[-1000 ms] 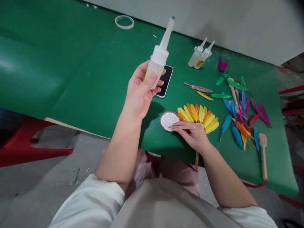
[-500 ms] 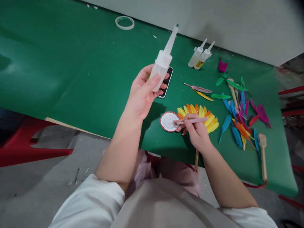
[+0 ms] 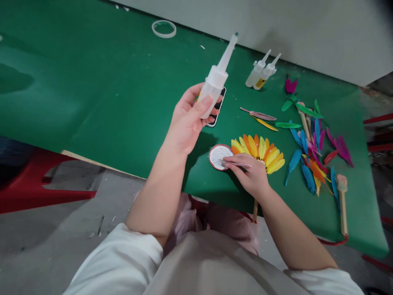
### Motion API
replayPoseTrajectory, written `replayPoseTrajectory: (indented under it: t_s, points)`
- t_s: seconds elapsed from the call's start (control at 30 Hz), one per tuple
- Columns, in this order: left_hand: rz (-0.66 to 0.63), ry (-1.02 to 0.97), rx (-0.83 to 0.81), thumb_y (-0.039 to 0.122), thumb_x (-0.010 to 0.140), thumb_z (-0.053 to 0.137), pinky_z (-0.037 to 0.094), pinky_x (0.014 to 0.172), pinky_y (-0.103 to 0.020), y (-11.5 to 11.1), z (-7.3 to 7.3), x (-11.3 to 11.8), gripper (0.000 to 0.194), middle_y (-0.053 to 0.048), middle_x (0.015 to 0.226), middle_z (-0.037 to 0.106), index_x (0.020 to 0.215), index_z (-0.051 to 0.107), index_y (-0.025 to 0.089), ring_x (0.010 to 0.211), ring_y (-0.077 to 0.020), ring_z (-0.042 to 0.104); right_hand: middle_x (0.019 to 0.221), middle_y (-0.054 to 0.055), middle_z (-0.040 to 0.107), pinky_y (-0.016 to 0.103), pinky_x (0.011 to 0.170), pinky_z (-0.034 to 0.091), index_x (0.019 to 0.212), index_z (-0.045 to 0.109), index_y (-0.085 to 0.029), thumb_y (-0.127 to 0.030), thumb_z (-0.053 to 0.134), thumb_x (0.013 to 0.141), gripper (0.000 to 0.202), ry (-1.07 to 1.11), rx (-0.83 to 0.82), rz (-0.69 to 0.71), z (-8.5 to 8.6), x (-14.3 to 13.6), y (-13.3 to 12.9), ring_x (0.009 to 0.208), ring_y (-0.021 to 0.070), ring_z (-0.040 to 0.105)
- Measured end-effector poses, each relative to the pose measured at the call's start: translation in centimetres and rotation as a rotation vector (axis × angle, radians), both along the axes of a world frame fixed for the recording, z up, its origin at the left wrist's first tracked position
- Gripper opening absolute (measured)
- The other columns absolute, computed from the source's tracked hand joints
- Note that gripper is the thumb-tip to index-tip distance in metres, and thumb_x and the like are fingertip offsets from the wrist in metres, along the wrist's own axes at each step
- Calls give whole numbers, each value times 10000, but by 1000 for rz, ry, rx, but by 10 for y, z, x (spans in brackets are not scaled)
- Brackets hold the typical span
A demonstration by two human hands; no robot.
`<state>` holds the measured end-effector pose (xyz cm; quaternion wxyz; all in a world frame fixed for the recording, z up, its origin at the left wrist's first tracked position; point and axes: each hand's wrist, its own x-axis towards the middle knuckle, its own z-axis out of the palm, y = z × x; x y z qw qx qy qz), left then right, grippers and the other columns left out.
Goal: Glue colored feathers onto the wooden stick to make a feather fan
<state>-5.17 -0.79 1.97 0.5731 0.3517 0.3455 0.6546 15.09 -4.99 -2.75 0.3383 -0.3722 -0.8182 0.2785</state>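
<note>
Left hand (image 3: pixel 187 121) grips a bottle (image 3: pixel 213 87), now tipped farther right; right hand (image 3: pixel 253 177), pinching a pale strip (image 3: pixel 244 164), apparently still works the white disc (image 3: pixel 217 155).

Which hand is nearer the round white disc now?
Right. The right hand reaches over the white disc from its right; the left hand is farther off, raised beyond its left side, holding a bottle.

Green tabletop (image 3: pixel 107 94), grey floor (image 3: pixel 39 250), red furniture (image 3: pixel 33 176)
</note>
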Motion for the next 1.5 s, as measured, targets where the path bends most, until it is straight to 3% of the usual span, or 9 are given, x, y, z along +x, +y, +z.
replayPoseTrajectory:
  t_s: [0.47, 0.87, 1.03, 1.27, 1.5]
  points:
    - [-16, -3, 16, 345, 750, 711, 459, 618, -225, 0, 0, 0, 215, 53, 895, 684, 925, 600, 287, 722, -106, 583, 868, 31, 758, 345, 753, 568, 871, 716, -230, -170, 591, 847, 140, -4, 59, 53, 1, -2, 0, 798, 182, 701]
    - [24, 63, -25, 400, 717, 713, 474, 635, -253, 0, 0, -1, 252, 51, 931, 693, 922, 599, 309, 760, -140, 598, 871, 24, 752, 374, 773, 565, 866, 700, -249, -198, 574, 857, 136, -26, 32, -7, 3, -2, 0, 816, 195, 697]
    - [23, 71, -33, 400, 728, 705, 470, 643, -257, 0, 0, 0, 256, 39, 950, 690, 941, 596, 309, 768, -147, 597, 878, 43, 725, 371, 772, 571, 843, 650, -236, -256, 516, 891, 143, 0, -92, -71, 2, 0, -1, 853, 202, 688]
    - [-6, 17, -8, 356, 756, 703, 462, 627, -229, 0, -1, 0, 209, 47, 925, 688, 931, 605, 298, 739, -119, 586, 934, 73, 628, 434, 765, 595, 908, 554, -250, -362, 449, 924, 154, 205, -335, -113, -8, 2, -2, 859, 221, 672]
    - [-6, 15, -7, 354, 757, 703, 472, 617, -231, -1, 0, 0, 197, 45, 908, 686, 917, 605, 294, 725, -117, 587, 1025, 83, 556, 324, 648, 626, 908, 474, -236, -422, 416, 926, 195, 334, -526, -100, -8, -1, -3, 838, 189, 680]
